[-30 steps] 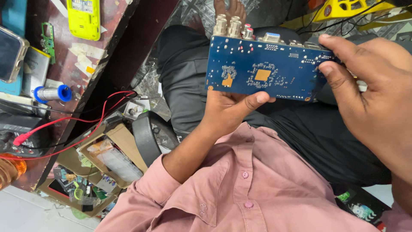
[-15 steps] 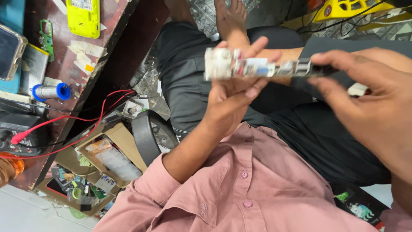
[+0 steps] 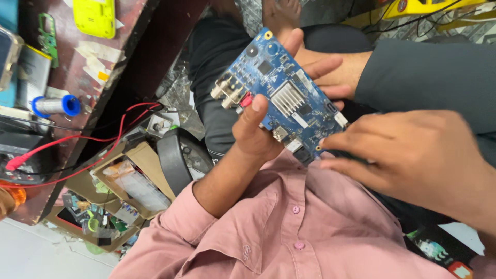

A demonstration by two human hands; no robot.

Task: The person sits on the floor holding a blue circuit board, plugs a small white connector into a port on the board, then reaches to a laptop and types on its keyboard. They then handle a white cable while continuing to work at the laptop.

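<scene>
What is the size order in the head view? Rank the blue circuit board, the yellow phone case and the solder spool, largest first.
1. Blue circuit board, though it is held nearest the camera, which inflates it.
2. Yellow phone case, cut off by the top edge.
3. Solder spool, clearly smallest.

An open brown cardboard box [image 3: 129, 178] sits low at the left, below the edge of the dark red worktop [image 3: 103, 67], packed with clear plastic packets and small green and black parts. On the worktop, pale rectangular paper labels [image 3: 95, 57] with a touch of yellow lie stuck near its edge, just below a bright yellow flat case [image 3: 94, 17] at the top. At the far left edge a phone with a dark, unlit screen [image 3: 8, 54] lies beside a grey rectangular battery pack [image 3: 32, 75].
</scene>
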